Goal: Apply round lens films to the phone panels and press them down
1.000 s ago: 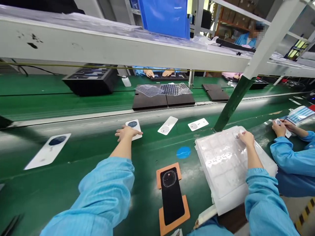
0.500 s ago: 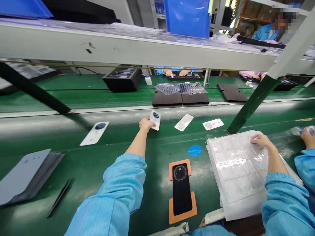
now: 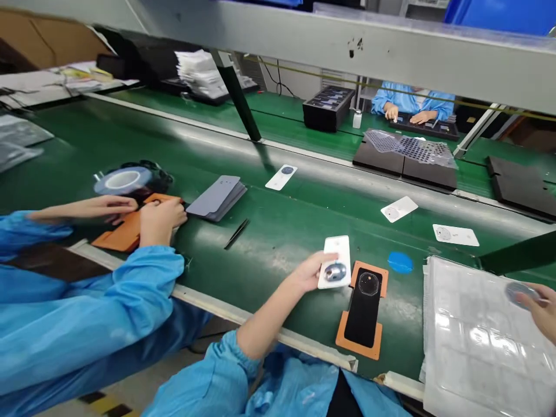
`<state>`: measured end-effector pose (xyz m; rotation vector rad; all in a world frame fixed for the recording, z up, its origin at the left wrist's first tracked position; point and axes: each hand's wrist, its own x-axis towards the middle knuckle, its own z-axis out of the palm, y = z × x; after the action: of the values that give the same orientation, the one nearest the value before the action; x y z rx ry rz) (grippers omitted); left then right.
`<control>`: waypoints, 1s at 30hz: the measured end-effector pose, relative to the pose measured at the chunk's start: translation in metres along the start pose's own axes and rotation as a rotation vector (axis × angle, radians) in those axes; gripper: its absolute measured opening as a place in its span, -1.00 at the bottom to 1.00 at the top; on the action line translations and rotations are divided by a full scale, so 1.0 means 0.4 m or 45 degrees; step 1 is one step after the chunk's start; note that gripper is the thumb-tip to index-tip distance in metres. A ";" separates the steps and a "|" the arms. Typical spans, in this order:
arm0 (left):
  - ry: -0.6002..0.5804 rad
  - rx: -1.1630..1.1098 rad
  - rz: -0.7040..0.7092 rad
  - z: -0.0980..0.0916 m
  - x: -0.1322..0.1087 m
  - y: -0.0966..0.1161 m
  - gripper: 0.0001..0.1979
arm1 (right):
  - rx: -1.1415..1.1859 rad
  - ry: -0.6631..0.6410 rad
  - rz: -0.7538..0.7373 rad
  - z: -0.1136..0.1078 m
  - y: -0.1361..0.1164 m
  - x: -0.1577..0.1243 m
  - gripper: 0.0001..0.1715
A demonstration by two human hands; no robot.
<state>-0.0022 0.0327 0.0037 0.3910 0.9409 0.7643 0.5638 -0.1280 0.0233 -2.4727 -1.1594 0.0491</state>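
Observation:
My left hand (image 3: 309, 271) grips a white phone back cover (image 3: 335, 262) with a dark round camera ring, holding it just left of the orange and black jig (image 3: 363, 308) on the green belt. At the frame's right edge my right hand (image 3: 541, 307) pinches a small round lens piece (image 3: 516, 292) above the stack of clear blister trays (image 3: 473, 341).
Several more white covers (image 3: 282, 176) lie on the belt (image 3: 278, 231). A co-worker at the left handles an orange jig (image 3: 121, 231) beside a tape roll (image 3: 124, 180), grey sheets (image 3: 216, 198) and tweezers (image 3: 237, 233). Black foam trays (image 3: 403, 165) and another worker sit across the line.
My left hand has lifted the white cover off the belt and drawn it back beside the jig. My right hand has picked a lens piece from the tray. My view has swung left.

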 end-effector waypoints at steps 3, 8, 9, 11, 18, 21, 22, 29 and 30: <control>0.003 -0.092 -0.024 -0.031 -0.054 -0.073 -0.66 | 0.282 -0.234 -0.360 0.055 -0.288 -0.196 -0.60; -0.009 -0.172 0.284 -0.039 -0.087 -0.049 -0.56 | 0.485 -0.244 -1.184 0.239 -0.571 -0.422 -0.66; -0.017 -0.155 0.327 -0.037 -0.094 -0.048 -0.54 | 0.432 -0.172 -1.294 0.271 -0.582 -0.442 -0.62; -0.001 -0.134 0.367 -0.034 -0.108 -0.059 -0.55 | 0.302 -0.071 -1.460 0.316 -0.579 -0.464 -0.54; 0.123 -0.214 0.319 -0.039 -0.114 -0.141 -0.51 | 0.093 -0.163 -1.567 0.339 -0.556 -0.472 -0.43; 0.179 -0.221 0.298 -0.035 -0.111 -0.144 -0.49 | 0.155 -0.201 -1.550 0.328 -0.566 -0.464 -0.50; 0.185 -0.223 0.300 -0.032 -0.110 -0.143 -0.48 | 0.200 -0.209 -1.533 0.320 -0.572 -0.463 -0.53; 0.186 0.014 0.522 0.033 -0.098 -0.179 -0.58 | 0.688 -0.298 -1.078 0.216 -0.666 -0.527 -0.80; 0.166 0.131 0.548 0.045 -0.098 -0.191 -0.59 | 0.735 -0.300 -0.993 0.209 -0.682 -0.540 -0.84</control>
<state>0.0304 -0.0477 -0.0103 0.6523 1.0346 1.1463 0.2067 -0.1037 0.0195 -1.4388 -1.8207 0.3937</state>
